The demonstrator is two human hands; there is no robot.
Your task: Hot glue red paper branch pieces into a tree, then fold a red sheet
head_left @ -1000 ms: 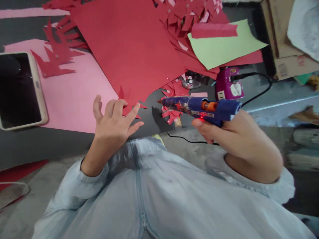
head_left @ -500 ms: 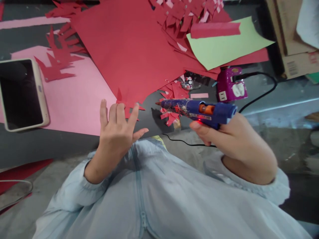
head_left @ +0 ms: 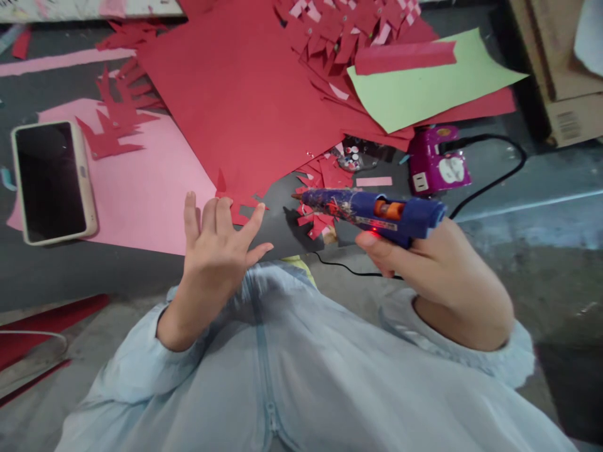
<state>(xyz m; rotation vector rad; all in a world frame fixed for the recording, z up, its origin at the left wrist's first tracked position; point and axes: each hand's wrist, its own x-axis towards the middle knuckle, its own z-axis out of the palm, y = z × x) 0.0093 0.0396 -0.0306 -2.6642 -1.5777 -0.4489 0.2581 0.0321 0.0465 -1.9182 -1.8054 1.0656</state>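
Note:
My right hand is wrapped round the handle of a blue glue gun, whose small red light is lit. Its nozzle points left, over a dark gap between the red papers. My left hand has its fingers spread, with the fingertips over a small red paper cutout at the lower corner of a large red sheet. Whether the fingers press on the cutout is hard to see. Beneath the gun lies a pile of red paper cutouts, partly hidden by it.
A phone lies on a pink sheet at the left, beside spiky red cutouts. A green sheet, a purple power adapter with a black cable, and cardboard boxes are at the right. Small beads sit near the middle.
The view has shifted slightly, so the phone and papers at the left appear further right. My left hand has drawn a little to the left; the glue gun stays nearly where it was.

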